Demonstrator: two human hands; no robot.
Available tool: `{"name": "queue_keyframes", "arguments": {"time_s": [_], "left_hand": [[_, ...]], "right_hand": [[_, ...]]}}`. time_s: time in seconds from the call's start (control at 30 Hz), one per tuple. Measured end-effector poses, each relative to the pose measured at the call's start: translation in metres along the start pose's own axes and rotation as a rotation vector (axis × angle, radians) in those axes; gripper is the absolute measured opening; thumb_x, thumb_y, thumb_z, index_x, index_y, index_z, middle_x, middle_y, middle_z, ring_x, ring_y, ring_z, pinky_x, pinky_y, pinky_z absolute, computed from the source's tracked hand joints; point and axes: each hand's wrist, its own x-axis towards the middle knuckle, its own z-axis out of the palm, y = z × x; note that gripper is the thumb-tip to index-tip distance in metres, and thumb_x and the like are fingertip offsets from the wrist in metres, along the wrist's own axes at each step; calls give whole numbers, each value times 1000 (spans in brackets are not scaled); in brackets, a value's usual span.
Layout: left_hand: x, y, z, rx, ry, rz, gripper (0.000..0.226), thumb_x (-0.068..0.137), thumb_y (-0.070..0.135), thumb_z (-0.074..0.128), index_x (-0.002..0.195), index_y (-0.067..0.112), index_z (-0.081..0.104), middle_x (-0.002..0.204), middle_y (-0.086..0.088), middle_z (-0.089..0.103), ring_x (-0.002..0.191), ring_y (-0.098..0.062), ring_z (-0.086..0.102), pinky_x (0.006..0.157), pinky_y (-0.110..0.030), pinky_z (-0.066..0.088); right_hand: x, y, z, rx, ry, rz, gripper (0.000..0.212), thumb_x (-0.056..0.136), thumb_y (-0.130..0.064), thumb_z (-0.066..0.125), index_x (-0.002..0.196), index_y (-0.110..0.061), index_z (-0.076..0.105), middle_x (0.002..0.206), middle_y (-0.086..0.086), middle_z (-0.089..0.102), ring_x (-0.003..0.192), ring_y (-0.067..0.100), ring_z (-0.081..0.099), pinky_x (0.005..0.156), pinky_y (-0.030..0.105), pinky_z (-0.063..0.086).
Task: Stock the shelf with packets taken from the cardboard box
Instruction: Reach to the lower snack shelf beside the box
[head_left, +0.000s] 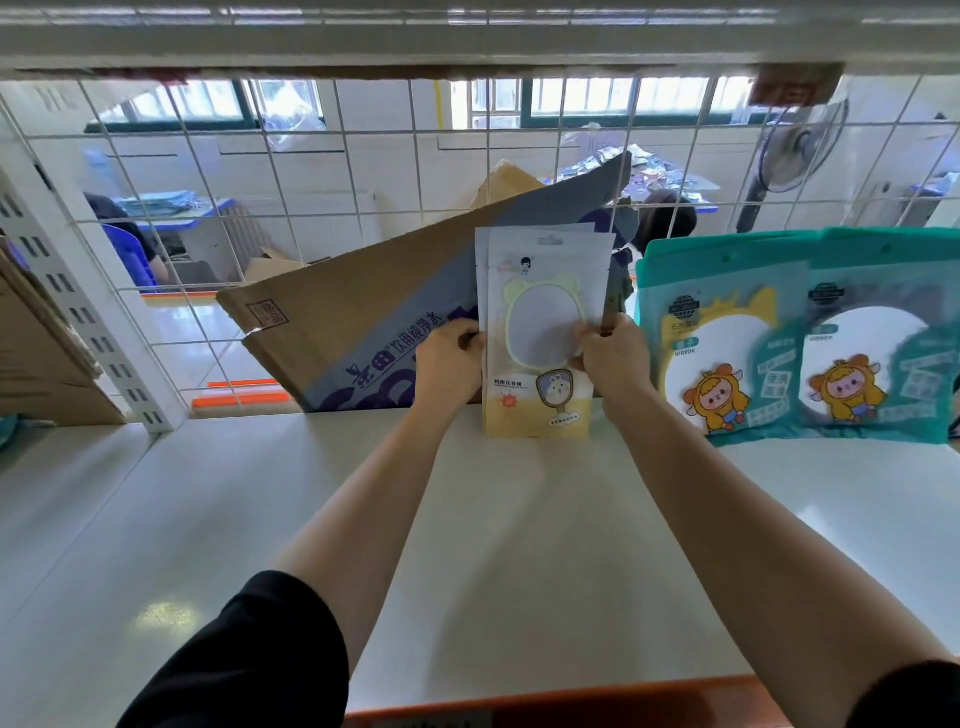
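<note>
Held stack: a few yellow mirror packets (540, 410) stand upright with their bottom edge on the white shelf (467, 530), at 12 o'clock near its back
Left hand (451, 361): fingers curl round the stack's left edge and grip it
Right hand (615, 358): thumb lies on the front face and the other fingers go behind the right edge, pinching the stack
Neighbours: teal mirror packets (779, 343) stand in a row at 2 o'clock, just beside the stack; a printed cardboard sheet (353, 317) leans on the wire grid (311, 156) from 10 to 12 o'clock, right behind the stack
Risk, toppling: the packets are thin and tall, so once let go they will likely fall forward unless they lean back on the cardboard
Risk, fanning: the rear packets already peek out at the top left, so an uneven release could splay the stack
Risk, knock-on: the right hand sits close to the teal row and a sideways pull could tip it
Risk, backing: the tilted cardboard may slide under pressure
Teal label: MIRROR, with a horned cartoon figure
Yellow label: small Chinese line, too blurred to be sure
Cardboard print: large Chinese characters, apparently drinking water
</note>
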Motion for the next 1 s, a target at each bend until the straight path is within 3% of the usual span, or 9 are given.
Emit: {"name": "queue_keyframes", "arguments": {"time_s": [0.1, 0.23, 0.33, 0.5, 0.67, 0.8, 1.0], "left_hand": [[0, 0, 3, 8, -11, 7, 20, 93, 12, 48, 97, 10, 68, 83, -10, 67, 77, -32, 66, 78, -45, 55], [-5, -1, 1, 96, -13, 66, 25, 97, 18, 45, 107, 7, 65, 93, -8, 67, 78, -19, 57, 71, -23, 39], [-7, -2, 0, 175, -34, 129, 25, 96, 20, 49, 112, 9, 64, 82, -1, 61, 73, -15, 52, 62, -19, 29], [-7, -2, -3, 224, -51, 141, 15, 92, 19, 54, 101, 12, 64, 59, 7, 46, 57, -9, 43, 56, -27, 31], [-13, -1, -7, 230, -112, 101, 27, 92, 21, 56, 117, 12, 59, 95, -3, 66, 89, -19, 59, 70, -20, 33], [-19, 1, -12, 254, -177, 48, 31, 94, 23, 54, 122, 10, 55, 110, -8, 66, 102, -23, 59, 73, -21, 35], [-30, 3, -23, 321, -316, -20, 44, 92, 26, 54, 132, 9, 46, 124, -12, 60, 115, -30, 55, 85, -30, 40]], "right_hand": [[-2, 2, -1, -240, 12, -88, 22, 89, -10, 52, 110, -2, 52, 109, 13, 59, 93, 26, 57, 79, 35, 48], [-6, 5, -1, -373, -9, -138, 33, 88, -6, 49, 119, 4, 47, 123, 18, 48, 106, 29, 48, 79, 27, 33], [-9, 6, 0, -402, -53, -140, 38, 89, -8, 50, 125, 1, 43, 128, 18, 43, 114, 31, 47, 82, 24, 30], [-14, 3, 0, -385, -79, -131, 40, 89, -6, 49, 127, 0, 41, 134, 18, 35, 114, 31, 45, 87, 24, 32], [-20, 6, -5, -387, -64, -145, 34, 90, -5, 45, 124, 1, 44, 130, 18, 37, 105, 27, 43, 89, 26, 34], [-27, 5, -8, -406, -70, -120, 34, 90, -8, 49, 123, 1, 44, 131, 17, 38, 94, 20, 38, 82, 23, 31], [-47, 6, -9, -512, -127, -50, 40, 92, -21, 53, 126, 0, 47, 128, 19, 45, 110, 31, 48, 85, 31, 38]]}}
